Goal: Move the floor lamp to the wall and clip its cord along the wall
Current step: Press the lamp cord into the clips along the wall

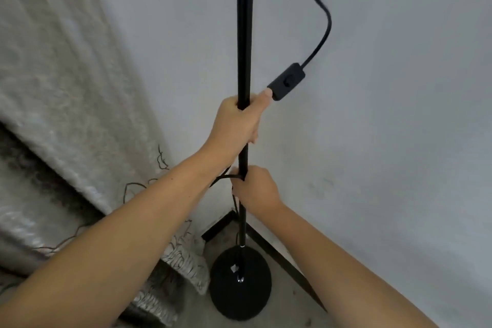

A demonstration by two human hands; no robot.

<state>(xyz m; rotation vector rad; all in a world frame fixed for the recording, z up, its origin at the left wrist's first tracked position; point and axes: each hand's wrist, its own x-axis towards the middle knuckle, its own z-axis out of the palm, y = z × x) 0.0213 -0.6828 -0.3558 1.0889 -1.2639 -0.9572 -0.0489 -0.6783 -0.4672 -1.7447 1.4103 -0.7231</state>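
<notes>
A black floor lamp stands in a room corner, its thin pole [244,34] rising from a round black base [240,282] on the floor. My left hand [237,125] is wrapped around the pole at mid-height. Lower down, my right hand [254,189] grips the pole together with a loop of the black cord [323,34]. The cord hangs from above on the right and carries an inline switch [287,81] that touches my left thumb tip.
Pale walls [386,141] meet behind the lamp, with a dark skirting [282,255] along the floor. A grey patterned fabric, like a bed cover [66,114], fills the left side and hangs close to the lamp base.
</notes>
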